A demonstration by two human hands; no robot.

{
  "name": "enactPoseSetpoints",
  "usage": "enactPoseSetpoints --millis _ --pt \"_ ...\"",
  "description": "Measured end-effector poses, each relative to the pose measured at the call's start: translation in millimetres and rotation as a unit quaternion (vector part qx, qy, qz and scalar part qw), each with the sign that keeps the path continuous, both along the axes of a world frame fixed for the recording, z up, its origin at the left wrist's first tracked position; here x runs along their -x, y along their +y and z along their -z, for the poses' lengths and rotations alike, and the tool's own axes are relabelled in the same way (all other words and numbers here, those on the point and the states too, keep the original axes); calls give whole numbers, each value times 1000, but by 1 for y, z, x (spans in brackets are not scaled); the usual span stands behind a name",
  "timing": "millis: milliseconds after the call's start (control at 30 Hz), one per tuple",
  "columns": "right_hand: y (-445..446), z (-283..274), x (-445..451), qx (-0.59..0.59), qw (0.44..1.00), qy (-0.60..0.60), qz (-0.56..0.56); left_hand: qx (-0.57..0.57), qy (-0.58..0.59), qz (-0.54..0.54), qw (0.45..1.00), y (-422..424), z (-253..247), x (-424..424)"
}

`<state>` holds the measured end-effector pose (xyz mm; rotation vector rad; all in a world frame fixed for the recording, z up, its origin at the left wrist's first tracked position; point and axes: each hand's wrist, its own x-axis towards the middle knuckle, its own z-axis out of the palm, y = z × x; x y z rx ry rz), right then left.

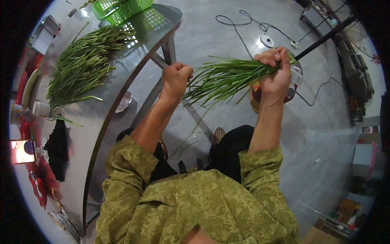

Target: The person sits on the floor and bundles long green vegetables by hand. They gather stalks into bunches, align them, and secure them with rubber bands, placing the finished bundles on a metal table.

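My right hand (275, 68) is closed around one end of a bundle of long green stalks (228, 74), which fan out to the left over the floor. At the loose tips of the bundle is my left hand (177, 77), its fingers curled together; a thin blade seems to run from it, but whether it is pinched cannot be told. A larger heap of green stalks (83, 61) lies on the metal table (118, 65) to the left. A few thin blades lie on the floor between my feet.
Green plastic baskets (122, 10) stand at the table's far end. A white cup (41, 109), a black cloth (58, 151) and a lit phone on a stand (23, 151) are at the left. A black cable (234, 26) loops over the floor near a round white object (267, 41).
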<state>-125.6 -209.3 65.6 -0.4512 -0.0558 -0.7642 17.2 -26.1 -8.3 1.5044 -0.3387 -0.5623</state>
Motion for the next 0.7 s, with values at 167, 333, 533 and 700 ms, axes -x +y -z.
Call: enactPoseSetpoints --millis 167,333,533,700 --pt "19 -10 -3 74 997 21 7 -15 8 0 1000 -1 17 -5" --pt "32 -18 1 71 997 3 -19 -23 0 -21 1000 -4 21 2" --pt "41 -35 22 135 989 -1 55 -35 19 79 996 6 25 -11" --pt "64 -5 5 153 966 188 86 -38 -218 129 967 7 10 7"
